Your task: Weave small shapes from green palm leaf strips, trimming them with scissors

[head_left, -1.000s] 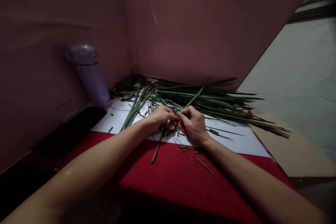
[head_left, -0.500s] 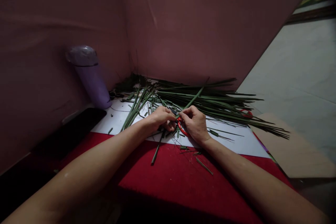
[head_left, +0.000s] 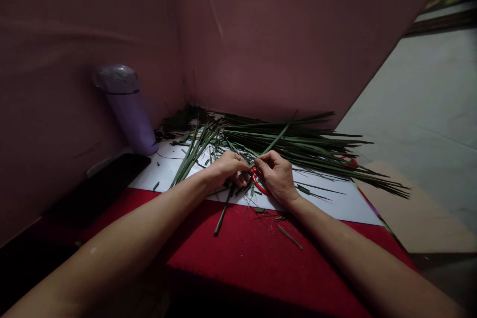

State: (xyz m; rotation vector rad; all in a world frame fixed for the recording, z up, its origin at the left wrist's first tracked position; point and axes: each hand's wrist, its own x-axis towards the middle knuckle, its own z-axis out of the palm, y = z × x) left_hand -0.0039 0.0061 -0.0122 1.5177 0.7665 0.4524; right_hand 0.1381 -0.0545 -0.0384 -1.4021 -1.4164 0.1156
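Note:
My left hand (head_left: 231,168) and my right hand (head_left: 276,174) are close together over the white sheet, fingers pinched. Between them they hold one long green leaf blade (head_left: 278,138), whose free end slants up and to the right. The blade's near end is hidden by my fingertips. Just under my hands lie scissors with a red handle (head_left: 259,183); their dark blades are partly covered by my left hand. Small cut leaf pieces (head_left: 261,210) are scattered around and below my fingers.
A large pile of long green leaves (head_left: 313,146) spreads behind my hands, with a smaller bunch (head_left: 194,154) on the left. A purple tumbler (head_left: 130,114) and a dark flat object (head_left: 122,174) stand left. White paper (head_left: 335,203) lies over red cloth (head_left: 261,263).
Almost nothing differs. Both hands keep their pinch on the leaf blade in the same place, and the view shifts only very slightly.

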